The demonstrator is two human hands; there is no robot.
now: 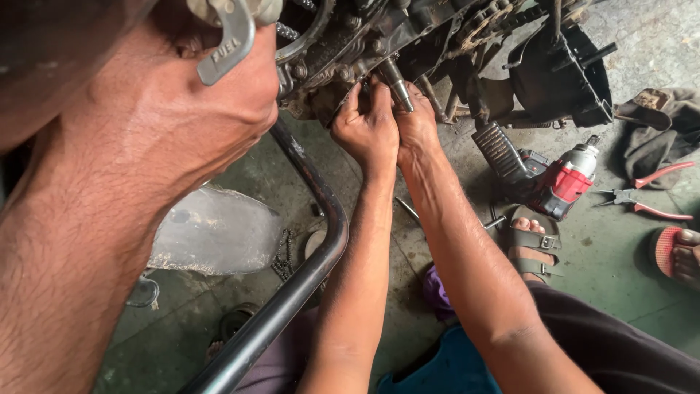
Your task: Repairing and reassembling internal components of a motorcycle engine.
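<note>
Both hands at the engine underside.
Left hand (367,131) and right hand (417,125) pressed together, fingertips pinching a small part beside the steel shaft (397,84); red impact driver (565,182) near, on floor (612,270).

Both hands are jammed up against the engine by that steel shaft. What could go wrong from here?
1. The left hand and right hand press together in a tight gap beside the protruding steel shaft; a slip could pinch or scrape fingers on the greasy engine.
2. The impact wrench and needle-nose pliers lie on the floor near a sandalled foot, a possible trip or toe hazard.
</note>
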